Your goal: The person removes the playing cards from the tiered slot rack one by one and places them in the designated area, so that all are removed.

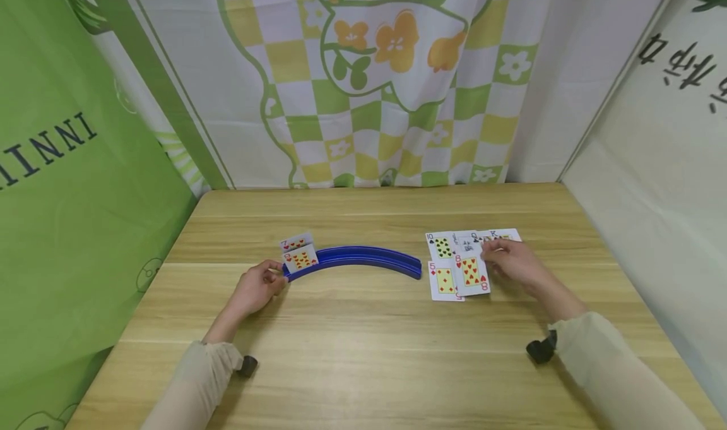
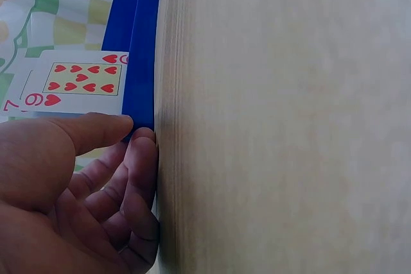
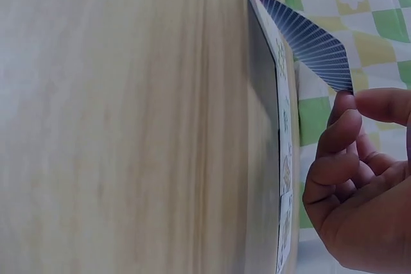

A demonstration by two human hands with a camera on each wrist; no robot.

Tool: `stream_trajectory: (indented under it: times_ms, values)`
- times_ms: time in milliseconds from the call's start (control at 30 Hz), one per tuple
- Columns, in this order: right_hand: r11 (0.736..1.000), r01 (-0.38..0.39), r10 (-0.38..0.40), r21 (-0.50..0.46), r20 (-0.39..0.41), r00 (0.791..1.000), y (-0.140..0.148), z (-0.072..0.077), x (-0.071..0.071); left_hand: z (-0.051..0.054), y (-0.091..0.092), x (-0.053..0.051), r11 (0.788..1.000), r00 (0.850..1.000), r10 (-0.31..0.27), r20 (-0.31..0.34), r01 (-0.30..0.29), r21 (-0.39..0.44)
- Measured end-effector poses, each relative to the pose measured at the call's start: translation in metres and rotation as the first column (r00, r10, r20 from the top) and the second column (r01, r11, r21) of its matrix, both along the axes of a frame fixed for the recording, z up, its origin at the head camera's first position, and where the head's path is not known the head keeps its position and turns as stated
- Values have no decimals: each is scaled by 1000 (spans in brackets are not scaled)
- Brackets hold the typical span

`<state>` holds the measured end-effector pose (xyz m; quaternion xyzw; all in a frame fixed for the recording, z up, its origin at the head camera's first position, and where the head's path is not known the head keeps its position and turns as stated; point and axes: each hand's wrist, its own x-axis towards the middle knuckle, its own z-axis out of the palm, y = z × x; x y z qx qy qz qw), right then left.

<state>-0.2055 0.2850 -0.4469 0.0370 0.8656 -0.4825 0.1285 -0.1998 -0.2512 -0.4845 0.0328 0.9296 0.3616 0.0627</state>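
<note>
In the head view, a curved blue playing card holder (image 1: 363, 253) lies across the middle of the table. A nine of hearts (image 1: 301, 259) stands in its left end, with a seven of hearts (image 1: 296, 242) behind it. My left hand (image 1: 255, 288) pinches that end of the holder between thumb and fingers, just below the nine (image 2: 80, 81). On the right, my right hand (image 1: 514, 262) pinches the eight of hearts (image 1: 472, 272) by its edge. The right wrist view shows this card's striped back (image 3: 308, 43) tilted up from the other cards.
Face-up cards lie at the right: a ten of spades (image 1: 442, 247), a five of diamonds (image 1: 445, 281), a queen and a king (image 1: 511, 234) partly covered. A patterned curtain (image 1: 386, 133) hangs behind the wooden table (image 1: 363, 354). Fabric walls flank both sides.
</note>
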Motion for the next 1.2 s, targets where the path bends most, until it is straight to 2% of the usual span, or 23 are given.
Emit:
stream_trajectory:
  times_ms: [133,333,567,800,1200]
  values:
    - [999,-20,20,35,1,1000,2,-2,-1,-1,0,0,1000,1000,-1,1,1,-3]
    - [988,-52,55,145,-19,998,6,-3,0,-2,0,0,1000,1000,2,2,-2,-8]
    - [969,-82,81,233,13,997,10,-4,-1,-2,-1,1,1000,1000,4,-1,-4,-12]
    - [970,-91,81,226,52,995,13,-5,0,-1,0,1,1000,1000,2,3,-2,-9]
    - [967,-95,90,236,34,995,10,-4,-5,-1,0,0,1000,1000,-2,0,2,-9]
